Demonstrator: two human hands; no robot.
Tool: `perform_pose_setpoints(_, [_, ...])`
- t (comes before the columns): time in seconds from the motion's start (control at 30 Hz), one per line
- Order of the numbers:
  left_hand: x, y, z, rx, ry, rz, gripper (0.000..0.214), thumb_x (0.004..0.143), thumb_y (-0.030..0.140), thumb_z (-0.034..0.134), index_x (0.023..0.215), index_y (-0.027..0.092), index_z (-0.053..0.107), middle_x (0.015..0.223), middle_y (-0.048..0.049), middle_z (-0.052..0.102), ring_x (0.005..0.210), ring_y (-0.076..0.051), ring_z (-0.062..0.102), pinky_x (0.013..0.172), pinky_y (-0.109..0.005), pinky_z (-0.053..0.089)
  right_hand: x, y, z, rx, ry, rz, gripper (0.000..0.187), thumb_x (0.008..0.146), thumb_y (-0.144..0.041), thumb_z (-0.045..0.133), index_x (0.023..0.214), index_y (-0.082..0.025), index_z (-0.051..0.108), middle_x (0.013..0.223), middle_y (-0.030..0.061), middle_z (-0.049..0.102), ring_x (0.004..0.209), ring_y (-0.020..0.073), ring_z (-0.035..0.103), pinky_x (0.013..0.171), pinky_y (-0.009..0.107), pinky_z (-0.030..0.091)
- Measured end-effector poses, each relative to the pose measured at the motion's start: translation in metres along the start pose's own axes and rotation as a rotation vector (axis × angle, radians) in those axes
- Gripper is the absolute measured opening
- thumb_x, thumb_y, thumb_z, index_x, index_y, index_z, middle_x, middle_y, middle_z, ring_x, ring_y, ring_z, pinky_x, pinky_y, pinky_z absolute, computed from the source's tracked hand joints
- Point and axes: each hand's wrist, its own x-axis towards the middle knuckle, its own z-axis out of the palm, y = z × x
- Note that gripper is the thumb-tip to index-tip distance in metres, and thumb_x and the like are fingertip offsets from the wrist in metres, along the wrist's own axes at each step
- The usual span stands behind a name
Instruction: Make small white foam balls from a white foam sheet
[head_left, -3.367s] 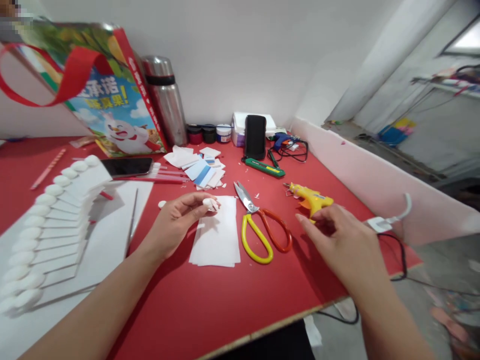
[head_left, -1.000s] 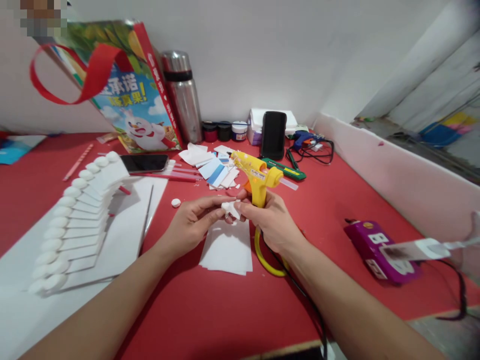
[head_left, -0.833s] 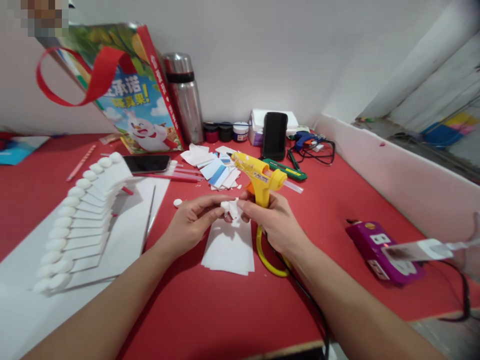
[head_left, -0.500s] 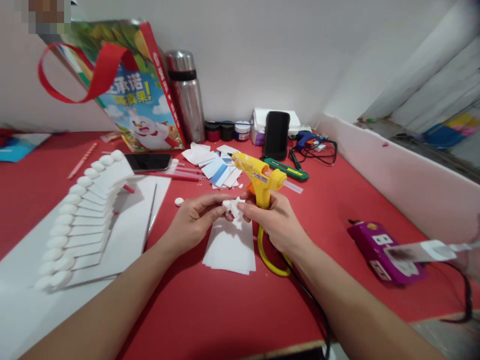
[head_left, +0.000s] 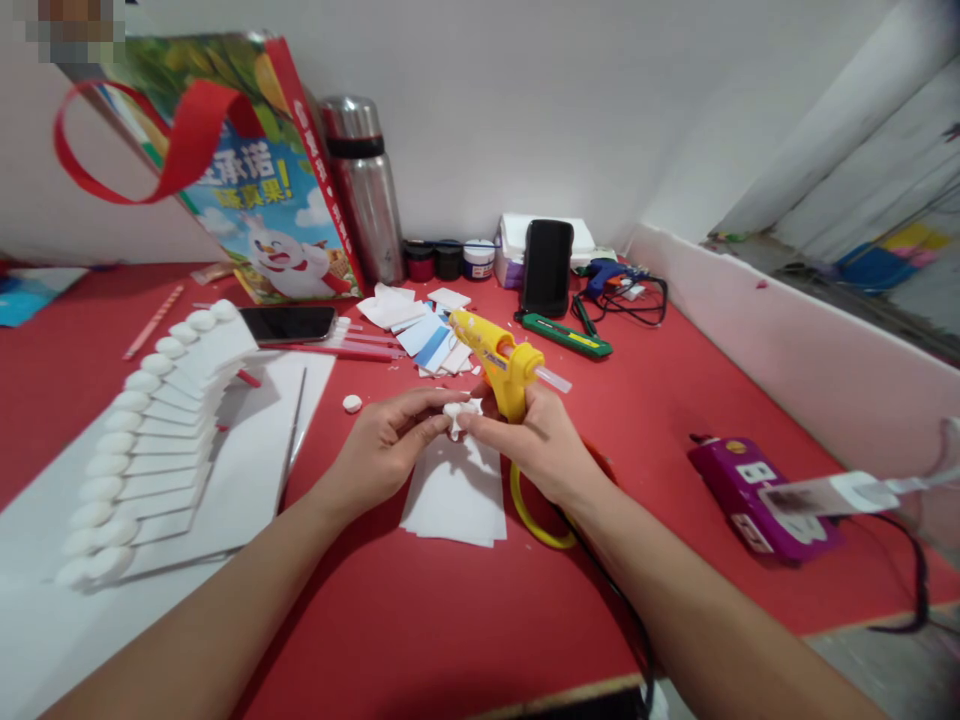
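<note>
Between the fingertips of my left hand point(head_left: 382, 445) is a small crumpled white piece point(head_left: 459, 414), possibly paper; its exact kind is unclear. My right hand point(head_left: 546, 442) is wrapped round the handle of a yellow hot glue gun point(head_left: 491, 345), with a clear glue stick point(head_left: 553, 379) poking out of its back. The right thumb and fingertips also touch the white piece. Under both hands lies a stack of white paper sheets point(head_left: 454, 505). A small white disc point(head_left: 352, 403) rests left of my left fingers. The glue gun's nozzle points away, over scattered card scraps point(head_left: 431, 335).
On the left, a curved white stepped model point(head_left: 176, 430) edged with rounded white discs sits on a white board point(head_left: 45, 610). Behind are a gift bag point(head_left: 277, 225), a steel flask point(head_left: 367, 190), phones point(head_left: 547, 268) and a green cutter point(head_left: 566, 335). A purple box point(head_left: 757, 500) stands right.
My right hand has turned slightly, bringing the glue gun a little left and its back end lower. The white piece has turned between the fingertips. The whole view has shifted slightly.
</note>
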Motion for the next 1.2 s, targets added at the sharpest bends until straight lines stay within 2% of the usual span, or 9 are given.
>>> perform_pose_setpoints(0.07, [0.0, 0.0, 0.0, -0.011, 0.001, -0.012, 0.024, 0.095, 0.022, 0.06, 0.115, 0.022, 0.074, 0.093, -0.0049, 0.077, 0.085, -0.018, 0.071, 0.083, -0.031, 0.056, 0.0, 0.001, -0.002, 0.005, -0.004, -0.026, 0.035, 0.075, -0.041, 0.081, 0.09, -0.018, 0.059, 0.068, -0.0024, 0.062, 0.057, 0.0101, 0.05, 0.053, 0.025, 0.037])
perform_pose_setpoints(0.17, [0.0, 0.0, -0.002, -0.044, 0.025, -0.037, 0.025, 0.096, 0.023, 0.06, 0.118, 0.02, 0.072, 0.089, -0.0042, 0.076, 0.082, -0.016, 0.07, 0.082, -0.03, 0.055, 0.001, 0.001, -0.007, 0.078, 0.068, -0.084, 0.031, 0.082, -0.045, 0.075, 0.085, -0.018, 0.059, 0.062, -0.0059, 0.048, 0.053, 0.008, 0.042, 0.052, 0.025, 0.035])
perform_pose_setpoints(0.27, [0.0, 0.001, -0.006, -0.066, 0.077, -0.067, 0.026, 0.095, 0.024, 0.061, 0.119, 0.02, 0.07, 0.089, -0.004, 0.075, 0.083, -0.016, 0.07, 0.082, -0.029, 0.055, 0.002, -0.002, -0.015, 0.174, 0.078, -0.137, 0.027, 0.089, -0.045, 0.067, 0.098, -0.02, 0.063, 0.06, -0.0077, 0.041, 0.05, 0.0078, 0.039, 0.052, 0.026, 0.039])
perform_pose_setpoints(0.33, [0.001, 0.001, -0.009, -0.101, 0.129, -0.08, 0.023, 0.094, 0.026, 0.063, 0.116, 0.019, 0.069, 0.091, -0.0038, 0.074, 0.083, -0.016, 0.07, 0.081, -0.029, 0.056, 0.001, -0.006, -0.021, 0.157, 0.075, -0.157, 0.027, 0.09, -0.044, 0.067, 0.1, -0.019, 0.065, 0.061, -0.0063, 0.045, 0.05, 0.0087, 0.044, 0.052, 0.026, 0.041])
perform_pose_setpoints(0.43, [0.002, 0.001, -0.012, -0.15, 0.204, -0.082, 0.018, 0.092, 0.025, 0.066, 0.109, 0.019, 0.067, 0.091, -0.0031, 0.073, 0.083, -0.016, 0.071, 0.082, -0.03, 0.057, 0.0, -0.011, -0.029, 0.054, 0.044, -0.154, 0.024, 0.09, -0.041, 0.066, 0.088, -0.017, 0.066, 0.064, -0.0022, 0.053, 0.05, 0.0104, 0.051, 0.047, 0.026, 0.039])
perform_pose_setpoints(0.6, [0.005, 0.0, -0.013, -0.15, 0.26, -0.063, 0.013, 0.092, 0.023, 0.067, 0.104, 0.018, 0.066, 0.089, -0.0023, 0.072, 0.082, -0.014, 0.07, 0.083, -0.029, 0.056, -0.004, -0.008, -0.033, 0.065, -0.11, -0.111, 0.018, 0.092, -0.035, 0.065, 0.097, -0.018, 0.068, 0.072, -0.0004, 0.06, 0.048, 0.0079, 0.046, 0.045, 0.025, 0.033])
perform_pose_setpoints(0.77, [0.006, -0.003, -0.013, -0.132, 0.282, -0.061, 0.014, 0.092, 0.024, 0.067, 0.104, 0.018, 0.066, 0.092, -0.0025, 0.072, 0.083, -0.014, 0.069, 0.083, -0.028, 0.055, -0.005, -0.001, -0.035, -0.013, -0.143, -0.042, 0.026, 0.091, -0.04, 0.068, 0.082, -0.016, 0.068, 0.069, 0.0007, 0.058, 0.054, 0.0094, 0.048, 0.05, 0.026, 0.035])
perform_pose_setpoints(1.2, [0.005, -0.001, -0.011, -0.127, 0.266, -0.08, 0.017, 0.091, 0.026, 0.066, 0.105, 0.018, 0.065, 0.092, -0.0048, 0.073, 0.084, -0.017, 0.07, 0.083, -0.031, 0.055, -0.005, -0.006, -0.037, -0.146, -0.189, -0.009, 0.028, 0.09, -0.038, 0.065, 0.073, -0.016, 0.061, 0.063, 0.0004, 0.057, 0.051, 0.0099, 0.046, 0.049, 0.026, 0.033])
